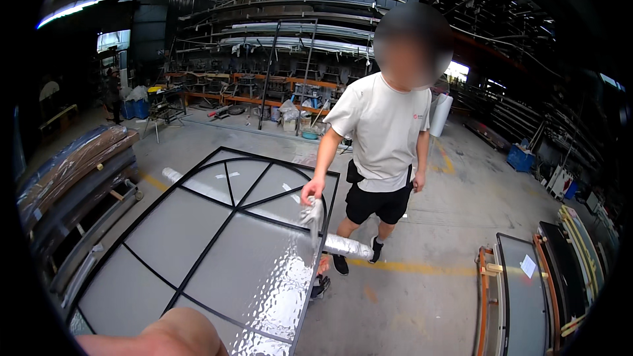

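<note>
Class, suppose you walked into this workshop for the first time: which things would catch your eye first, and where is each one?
First, the large black-framed glass panel lying flat at lower centre, part of it under shiny wrinkled film. At its right edge stands a co-worker in a pale T-shirt, whose hand grips a bunch of clear wrap. The wearer's own forearm enters at the bottom edge, and more framed panels stand stacked at lower right.

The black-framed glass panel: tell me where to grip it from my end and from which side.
Grip the glass panel by its black outer frame at the near corners, coming from the open long sides. It lies flat, and the textured panes offer no hold. The co-worker's hand is at the far right edge.
</note>
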